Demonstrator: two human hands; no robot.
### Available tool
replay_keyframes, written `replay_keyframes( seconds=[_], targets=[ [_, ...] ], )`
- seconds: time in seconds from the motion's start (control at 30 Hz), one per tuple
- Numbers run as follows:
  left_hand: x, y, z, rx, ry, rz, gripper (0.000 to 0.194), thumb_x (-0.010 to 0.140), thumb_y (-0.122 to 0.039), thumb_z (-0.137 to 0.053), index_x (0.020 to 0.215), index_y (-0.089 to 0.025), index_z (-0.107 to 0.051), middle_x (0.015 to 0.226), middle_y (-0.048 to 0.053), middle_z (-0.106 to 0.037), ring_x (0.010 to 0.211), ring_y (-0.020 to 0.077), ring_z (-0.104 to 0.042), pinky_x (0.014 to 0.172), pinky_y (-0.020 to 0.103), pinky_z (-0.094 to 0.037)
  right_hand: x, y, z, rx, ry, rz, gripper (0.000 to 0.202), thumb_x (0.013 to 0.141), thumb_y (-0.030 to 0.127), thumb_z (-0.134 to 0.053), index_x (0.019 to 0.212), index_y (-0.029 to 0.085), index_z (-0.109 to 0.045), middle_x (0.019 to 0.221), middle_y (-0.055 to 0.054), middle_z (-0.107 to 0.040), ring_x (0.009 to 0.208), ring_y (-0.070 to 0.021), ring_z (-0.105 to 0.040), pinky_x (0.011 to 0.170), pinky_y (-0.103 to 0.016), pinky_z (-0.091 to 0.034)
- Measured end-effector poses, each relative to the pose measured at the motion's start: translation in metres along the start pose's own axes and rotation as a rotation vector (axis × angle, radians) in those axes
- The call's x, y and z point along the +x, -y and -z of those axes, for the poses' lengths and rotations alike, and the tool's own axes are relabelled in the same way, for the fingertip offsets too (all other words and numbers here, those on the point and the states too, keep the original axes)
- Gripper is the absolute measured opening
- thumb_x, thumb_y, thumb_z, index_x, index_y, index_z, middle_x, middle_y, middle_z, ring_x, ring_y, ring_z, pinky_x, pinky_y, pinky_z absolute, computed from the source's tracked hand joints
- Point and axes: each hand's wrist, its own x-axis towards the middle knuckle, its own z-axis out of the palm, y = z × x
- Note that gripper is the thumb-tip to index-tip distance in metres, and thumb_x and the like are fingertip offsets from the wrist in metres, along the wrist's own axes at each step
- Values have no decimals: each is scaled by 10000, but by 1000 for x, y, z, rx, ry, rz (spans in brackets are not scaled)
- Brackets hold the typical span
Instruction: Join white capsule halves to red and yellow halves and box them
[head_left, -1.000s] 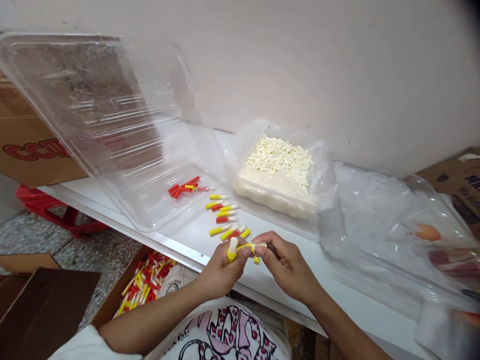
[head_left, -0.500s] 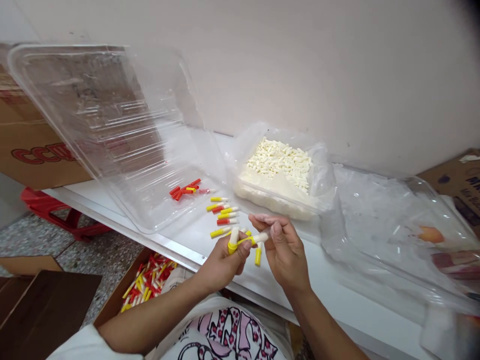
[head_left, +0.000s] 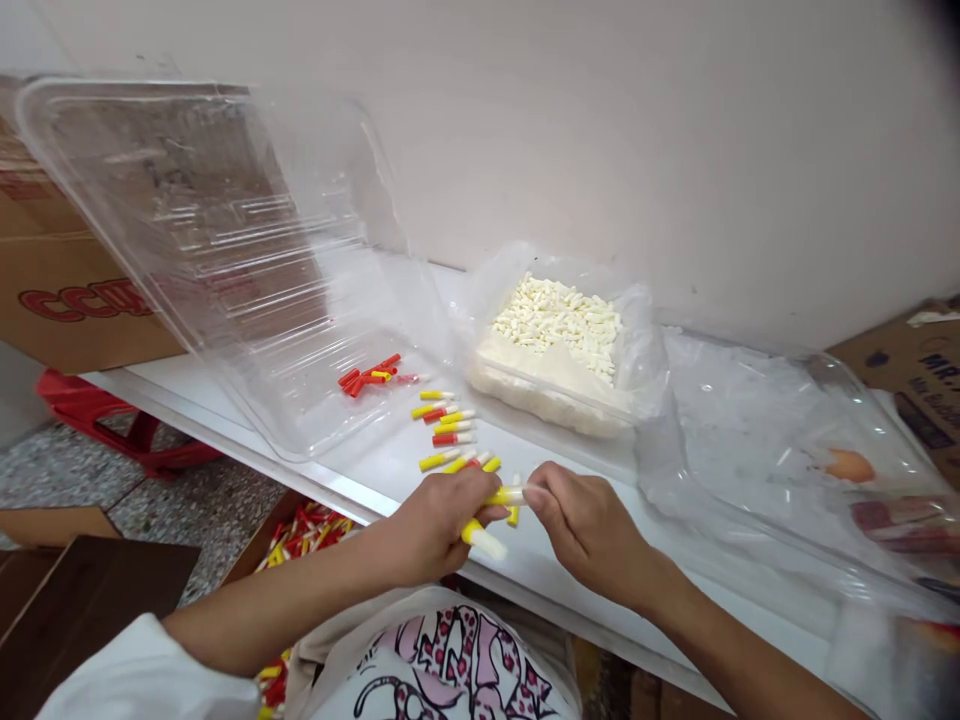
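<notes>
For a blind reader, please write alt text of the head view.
A person's left grip and right grip hold one yellow-white tube; the left holds another. On a white table are more tubes and a tub of pale pieces.

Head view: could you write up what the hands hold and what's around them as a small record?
Left hand: holds a yellow-and-white tube and a second piece
Right hand: pinches the tube's white end
White table: loose tubes, some yellow-and-white, some red-and-white
Beyond hands: pale pieces in a lined container
Table's left: tilted clear bin
Below table: red and yellow pieces
</notes>
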Motion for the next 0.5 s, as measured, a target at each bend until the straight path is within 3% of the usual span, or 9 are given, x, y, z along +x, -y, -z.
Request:
replay_keyframes(
  seconds=[0.1, 0.17, 0.2, 0.23, 0.3, 0.4, 0.43, 0.5],
  targets=[
    [2, 17, -7, 414, 87, -212, 169, 934, -242, -326, 846, -162, -446, 731, 29, -525, 611, 135, -454, 532, 258, -340, 1, -1, -14, 350, 313, -426, 504, 915, 570, -123, 629, 214, -337, 497, 60, -305, 426, -87, -264, 435, -227, -279],
    [3, 32, -15, 521, 128, -279, 181, 937, -269, -336, 857, -162, -458, 722, 25, -529, 593, 135, -462, 522, 258, -346, 2, -4, -13, 417, 452, -506, 534, 887, 625, -131, 616, 216, -341, 481, 65, -283, 414, -88, -250, 424, -228, -268],
    [3, 40, -20, 533, 117, -276, 182, 936, -279, -341, 880, -162, -469, 728, 24, -534, 601, 137, -473, 527, 255, -356, 2, -7, -7, 363, 441, -482, 532, 878, 634, -177, 617, 212, -370, 492, 52, -333, 432, -95, -298, 446, -233, -292],
    [4, 48, -25, 531, 84, -236, 184, 934, -285, -345, 914, -162, -481, 749, 29, -542, 623, 141, -488, 536, 252, -368, 2, -11, 4, 272, 377, -444, 515, 872, 628, -235, 636, 206, -415, 529, 28, -413, 474, -110, -370, 486, -243, -327],
    [6, 62, -35, 521, -16, -57, 196, 926, -270, -344, 985, -170, -501, 838, 52, -561, 707, 157, -523, 561, 251, -391, 0, -27, 38, 32, 105, -421, 437, 867, 577, -321, 737, 203, -505, 688, -33, -568, 618, -153, -500, 604, -275, -386],
    [11, 81, -48, 522, -59, 251, 224, 892, -266, -387, 1039, -182, -534, 989, 90, -556, 855, 204, -543, 598, 271, -422, -12, -75, 101, -315, -326, -697, 330, 881, 463, -353, 950, 197, -535, 853, -100, -645, 737, -197, -568, 700, -313, -396],
    [13, 86, -51, 519, -44, 318, 248, 880, -270, -406, 1070, -183, -538, 1025, 97, -551, 897, 221, -542, 611, 281, -431, -19, -96, 119, -428, -352, -806, 317, 881, 432, -360, 953, 181, -539, 853, -126, -654, 743, -212, -575, 696, -324, -393],
    [15, 95, -55, 500, -35, 401, 337, 856, -271, -435, 1173, -186, -508, 1107, 112, -535, 978, 246, -532, 653, 301, -448, -35, -139, 141, -599, -206, -931, 245, 843, 364, -438, 837, 162, -576, 816, -169, -660, 689, -234, -579, 645, -338, -384]
  ],
)
